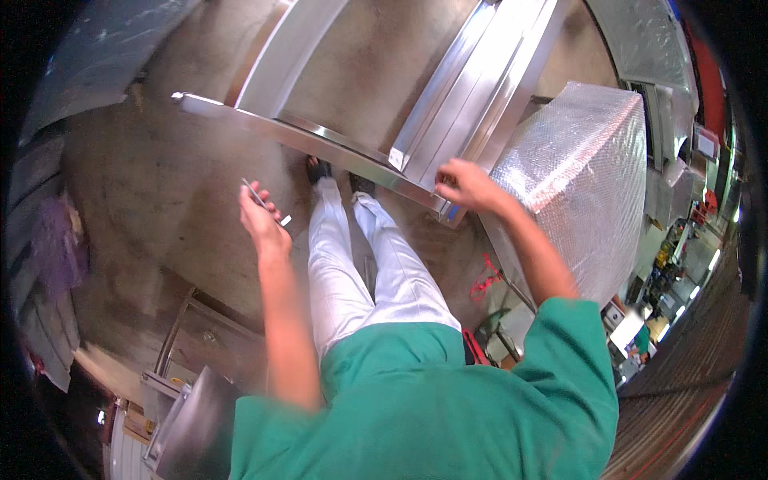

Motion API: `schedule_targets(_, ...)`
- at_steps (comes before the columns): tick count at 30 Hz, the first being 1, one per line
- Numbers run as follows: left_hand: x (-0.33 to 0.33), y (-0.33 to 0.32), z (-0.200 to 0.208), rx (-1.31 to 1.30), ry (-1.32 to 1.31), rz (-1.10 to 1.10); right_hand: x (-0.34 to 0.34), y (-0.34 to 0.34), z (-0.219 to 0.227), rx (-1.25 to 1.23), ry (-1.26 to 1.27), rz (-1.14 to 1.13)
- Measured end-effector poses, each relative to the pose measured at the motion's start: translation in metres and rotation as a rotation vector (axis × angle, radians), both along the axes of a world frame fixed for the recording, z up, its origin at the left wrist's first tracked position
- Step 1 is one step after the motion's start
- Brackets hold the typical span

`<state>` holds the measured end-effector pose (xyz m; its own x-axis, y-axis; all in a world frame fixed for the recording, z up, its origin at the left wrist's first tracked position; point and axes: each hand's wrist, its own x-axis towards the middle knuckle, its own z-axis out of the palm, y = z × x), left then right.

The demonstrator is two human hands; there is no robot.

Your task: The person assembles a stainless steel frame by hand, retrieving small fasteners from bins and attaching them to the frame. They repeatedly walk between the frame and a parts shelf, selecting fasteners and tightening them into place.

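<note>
The person has on a green shirt (pixel 424 408) and pale trousers (pixel 344 280). Both bare arms reach forward.

The left hand (pixel 268 228) is up in the air, left of the legs. Its fingers are bent and closed around a thin grey thing (pixel 254 194). A small white bit (pixel 286 220) sticks out by the hand. I cannot tell what the grey thing is.

The right hand (pixel 472 188) is over the right end of a long metal bar (pixel 320 144). Its fingers are curled in. I cannot tell if they pinch something, or if they touch the bar.

The long bar runs across in front of the person, and the dark shoes (pixel 318 170) show just at its near side. Close to its right end is a blue mark (pixel 454 213). Two wide, shiny metal pieces, a left one (pixel 292 60) and a right one (pixel 480 80), go away from the bar.

To the right is a big bundle (pixel 588 172) in bubble wrap. Brown floor (pixel 168 192) shows all around. Far left is some purple plastic (pixel 60 240).
</note>
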<state>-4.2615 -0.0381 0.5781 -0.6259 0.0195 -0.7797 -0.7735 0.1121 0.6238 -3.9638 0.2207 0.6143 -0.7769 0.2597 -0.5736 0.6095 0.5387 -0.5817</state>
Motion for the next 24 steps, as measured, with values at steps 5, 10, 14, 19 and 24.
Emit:
schedule_targets(5, -0.066, 0.079, -0.078, -0.214, 0.002, 0.098, -0.038, 0.077, -0.103, -0.01, -0.354, 0.403)
schedule_targets(10, -0.088, 0.106, -0.11, -0.201, 0.067, 0.097, -0.047, 0.076, -0.18, -0.336, -0.802, 0.606)
schedule_targets(14, -0.081, 0.119, -0.119, -0.203, 0.172, 0.091, -0.033, 0.066, -0.225, -0.479, -0.698, 0.884)
schedule_targets(19, -0.068, 0.144, -0.126, -0.084, 0.118, 0.098, -0.012, 0.069, -0.253, -0.692, -0.787, 0.759)
schedule_targets(24, -0.06, 0.161, -0.127, -0.234, 0.111, 0.073, -0.005, 0.069, -0.263, -0.85, -0.784, 0.678)
